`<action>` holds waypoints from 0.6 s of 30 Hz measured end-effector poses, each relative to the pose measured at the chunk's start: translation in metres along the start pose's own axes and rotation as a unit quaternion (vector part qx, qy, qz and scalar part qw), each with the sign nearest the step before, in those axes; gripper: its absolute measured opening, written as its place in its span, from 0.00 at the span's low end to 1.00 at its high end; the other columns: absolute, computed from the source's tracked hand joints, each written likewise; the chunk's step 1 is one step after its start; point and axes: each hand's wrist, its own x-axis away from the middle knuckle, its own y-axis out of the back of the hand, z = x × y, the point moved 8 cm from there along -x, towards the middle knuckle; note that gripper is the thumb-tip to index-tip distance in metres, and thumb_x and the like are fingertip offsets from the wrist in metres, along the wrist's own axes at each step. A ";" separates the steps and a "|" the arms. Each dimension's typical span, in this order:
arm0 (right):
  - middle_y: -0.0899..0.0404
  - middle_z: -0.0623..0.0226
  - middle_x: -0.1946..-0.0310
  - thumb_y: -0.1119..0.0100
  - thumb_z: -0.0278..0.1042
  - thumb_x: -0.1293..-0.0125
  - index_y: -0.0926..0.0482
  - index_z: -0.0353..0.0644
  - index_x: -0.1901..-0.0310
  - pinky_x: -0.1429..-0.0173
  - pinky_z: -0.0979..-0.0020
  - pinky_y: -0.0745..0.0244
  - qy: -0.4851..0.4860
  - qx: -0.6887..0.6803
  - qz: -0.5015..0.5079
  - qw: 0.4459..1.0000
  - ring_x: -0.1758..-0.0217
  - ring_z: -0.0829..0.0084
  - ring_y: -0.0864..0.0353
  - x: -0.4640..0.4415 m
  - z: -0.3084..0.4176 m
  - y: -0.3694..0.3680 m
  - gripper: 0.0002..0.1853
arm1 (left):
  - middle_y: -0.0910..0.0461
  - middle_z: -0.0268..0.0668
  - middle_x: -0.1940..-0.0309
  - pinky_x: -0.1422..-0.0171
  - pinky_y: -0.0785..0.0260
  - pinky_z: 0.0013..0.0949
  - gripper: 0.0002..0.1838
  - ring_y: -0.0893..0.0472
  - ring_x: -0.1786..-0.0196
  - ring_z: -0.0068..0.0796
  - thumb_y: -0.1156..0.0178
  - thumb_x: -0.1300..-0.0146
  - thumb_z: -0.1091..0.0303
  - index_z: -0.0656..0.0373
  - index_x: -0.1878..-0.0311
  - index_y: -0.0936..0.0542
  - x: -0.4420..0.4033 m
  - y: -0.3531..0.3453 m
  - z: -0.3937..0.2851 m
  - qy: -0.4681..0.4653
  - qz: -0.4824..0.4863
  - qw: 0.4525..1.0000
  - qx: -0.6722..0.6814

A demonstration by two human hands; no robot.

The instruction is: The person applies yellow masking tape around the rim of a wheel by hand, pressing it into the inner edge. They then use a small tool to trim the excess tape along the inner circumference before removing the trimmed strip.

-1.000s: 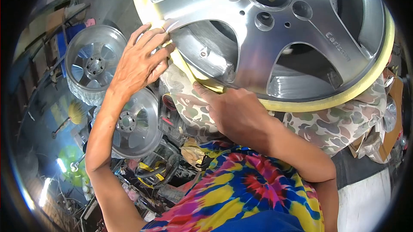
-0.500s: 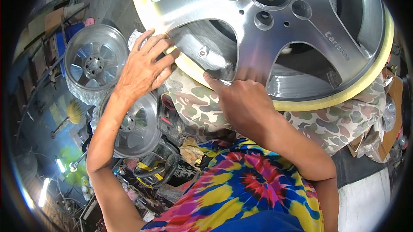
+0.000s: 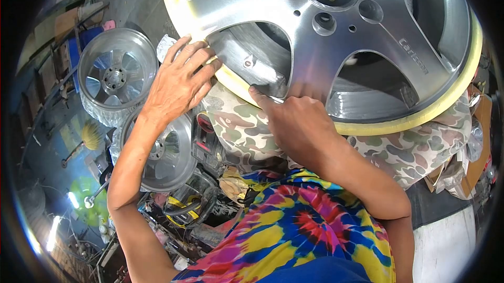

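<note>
A large silver alloy wheel point(image 3: 310, 62) lies face up, its outer lip wrapped in a yellow band point(image 3: 388, 128) that looks like masking tape. My left hand point(image 3: 181, 81) rests with stretched fingers on the banded lip at the wheel's near left. To its right, my right hand point(image 3: 299, 123) is curled at the lip beside the base of a spoke. Its thumb lies against the yellow band; the other fingertips are mostly hidden, and whatever they hold cannot be made out. Camouflage-patterned cloth point(image 3: 241, 130) lies beneath the wheel.
Two more silver wheels point(image 3: 114, 81) stand at the left, with crumpled clear plastic near them. A broom head point(image 3: 92, 135) lies on the blue floor. Below the left wheel are tools and a black-and-yellow machine point(image 3: 184, 209). Cardboard point(image 3: 475, 146) and plastic sit at the right.
Both hands stay at nearly the same spots on the lip. The view has shifted very slightly; the left fingers appear marginally shifted to the right.
</note>
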 end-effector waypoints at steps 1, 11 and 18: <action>0.13 0.44 0.72 0.43 0.25 0.29 0.28 0.39 0.20 0.57 0.45 0.15 0.000 -0.004 0.005 1.000 0.66 0.42 0.09 0.000 0.000 0.000 0.34 | 0.19 0.36 0.41 0.10 0.39 0.58 0.24 0.22 0.28 0.41 0.29 0.42 0.72 0.54 0.39 0.14 0.001 -0.003 -0.002 0.000 0.006 1.000 0.013; 0.11 0.44 0.66 0.44 0.23 0.32 0.24 0.32 0.24 0.52 0.48 0.13 -0.001 -0.043 0.055 0.998 0.59 0.44 0.07 0.000 0.003 0.002 0.33 | 0.21 0.36 0.45 0.10 0.39 0.57 0.24 0.21 0.33 0.40 0.26 0.43 0.69 0.52 0.40 0.13 -0.002 -0.002 -0.008 -0.015 0.010 1.000 0.017; 0.11 0.46 0.67 0.42 0.27 0.29 0.27 0.41 0.20 0.56 0.46 0.14 -0.005 0.019 0.030 0.999 0.62 0.44 0.08 -0.001 -0.004 0.002 0.35 | 0.22 0.36 0.44 0.10 0.40 0.57 0.26 0.22 0.31 0.40 0.25 0.45 0.70 0.50 0.39 0.13 0.000 -0.004 -0.014 -0.004 0.015 0.999 0.030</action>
